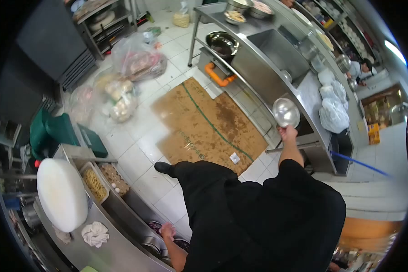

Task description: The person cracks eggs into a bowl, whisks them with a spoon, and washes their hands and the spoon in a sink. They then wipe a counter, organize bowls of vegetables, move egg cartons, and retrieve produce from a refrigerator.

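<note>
My right hand [288, 133] grips a shiny metal bowl [286, 112] by its rim, out beside the steel counter. The bowl is tilted. Low on the left, my left hand [168, 230] is held over the edge of an open steel drawer, its fingers loosely apart and nothing visible in them. Near it, round metal containers [151, 247] sit in the drawer, one with dark purple pieces [155, 226]. My arm and black clothing hide part of them.
Wet cardboard [217, 122] lies on the tiled floor. Filled plastic bags [138, 61] stand beyond it. A steel sink [276, 50] is set in the right counter. On the left counter are a white round board [62, 194] and a cloth [95, 234]. A person [361, 70] works farther off.
</note>
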Available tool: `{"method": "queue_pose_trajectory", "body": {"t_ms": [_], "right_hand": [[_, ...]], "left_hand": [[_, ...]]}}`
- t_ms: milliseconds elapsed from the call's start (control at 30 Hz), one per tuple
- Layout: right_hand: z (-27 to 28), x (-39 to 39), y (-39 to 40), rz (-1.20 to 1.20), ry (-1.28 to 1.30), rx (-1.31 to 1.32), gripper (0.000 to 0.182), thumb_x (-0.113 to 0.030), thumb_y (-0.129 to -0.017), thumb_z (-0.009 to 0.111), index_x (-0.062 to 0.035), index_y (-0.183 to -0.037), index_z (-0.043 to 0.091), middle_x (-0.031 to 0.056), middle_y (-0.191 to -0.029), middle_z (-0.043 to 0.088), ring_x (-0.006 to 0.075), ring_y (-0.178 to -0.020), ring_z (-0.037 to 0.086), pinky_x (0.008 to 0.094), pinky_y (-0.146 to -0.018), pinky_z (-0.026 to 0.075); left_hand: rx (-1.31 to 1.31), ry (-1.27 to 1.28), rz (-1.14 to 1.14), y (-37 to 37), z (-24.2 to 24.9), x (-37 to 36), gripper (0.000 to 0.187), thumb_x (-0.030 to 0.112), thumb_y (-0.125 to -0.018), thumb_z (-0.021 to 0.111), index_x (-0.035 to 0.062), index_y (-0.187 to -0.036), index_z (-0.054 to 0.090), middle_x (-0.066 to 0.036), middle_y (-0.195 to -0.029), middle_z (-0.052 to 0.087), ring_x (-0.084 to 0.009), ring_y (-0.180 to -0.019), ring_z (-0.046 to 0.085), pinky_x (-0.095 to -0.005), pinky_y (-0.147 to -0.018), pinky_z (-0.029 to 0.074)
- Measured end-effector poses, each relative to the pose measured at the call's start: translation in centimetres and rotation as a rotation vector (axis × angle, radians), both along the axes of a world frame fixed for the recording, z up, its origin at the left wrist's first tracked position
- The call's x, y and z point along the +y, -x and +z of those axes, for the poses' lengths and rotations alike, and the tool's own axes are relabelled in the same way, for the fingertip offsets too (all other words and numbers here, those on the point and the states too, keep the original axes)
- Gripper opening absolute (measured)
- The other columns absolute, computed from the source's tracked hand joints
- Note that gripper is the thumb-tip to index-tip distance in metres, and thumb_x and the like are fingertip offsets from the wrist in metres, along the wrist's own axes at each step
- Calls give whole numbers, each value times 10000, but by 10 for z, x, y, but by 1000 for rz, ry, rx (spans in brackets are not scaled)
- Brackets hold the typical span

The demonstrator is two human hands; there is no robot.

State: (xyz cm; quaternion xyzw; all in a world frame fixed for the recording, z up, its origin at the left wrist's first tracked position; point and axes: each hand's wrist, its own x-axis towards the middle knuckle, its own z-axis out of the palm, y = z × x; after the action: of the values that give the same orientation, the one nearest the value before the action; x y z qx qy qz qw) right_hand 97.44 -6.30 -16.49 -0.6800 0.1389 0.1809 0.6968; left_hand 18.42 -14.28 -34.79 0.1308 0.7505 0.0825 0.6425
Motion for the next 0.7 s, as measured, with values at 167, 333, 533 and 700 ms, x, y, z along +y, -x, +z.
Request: {"method": "queue_pose_trajectory", "body": {"t_ms": [167,333,533,700], "right_hand": [[70,-7,-95,-319,-341,-131,393,-238,-886,480,33,-1169,444,196,-1037,548,346,-822,605,391,-571,558],[71,115,-22,649,397,-356,282,-329,-875,509,-87,-734,475,41,-690,497,162,-479,474,304,-389,396],[-153,211,293,1982,720,-112,166,-220,-854,519,-59,-874,556,52,-704,550,216,-465,566,326,-406,472],[-114,202,604,2995,-170,-1313,261,-198,-756,605,-37,-961,596,149,-848,650,254,-808,636,348,-732,495]], "left_hand": [[16,-404,103,8,60,97,195,190,-863,574,113,-1041,551,7,-792,559,-89,-563,504,-212,-403,383],[51,-580,211,-38,119,144,206,202,-858,589,87,-1028,606,29,-726,544,-44,-551,472,-182,-436,340],[341,-861,42,-112,69,50,255,219,-860,535,18,-994,617,-160,-944,640,-280,-872,603,-352,-775,466],[438,-443,187,-186,2,-122,321,335,-888,499,42,-967,606,-182,-946,628,-313,-868,600,-415,-759,472]]}}
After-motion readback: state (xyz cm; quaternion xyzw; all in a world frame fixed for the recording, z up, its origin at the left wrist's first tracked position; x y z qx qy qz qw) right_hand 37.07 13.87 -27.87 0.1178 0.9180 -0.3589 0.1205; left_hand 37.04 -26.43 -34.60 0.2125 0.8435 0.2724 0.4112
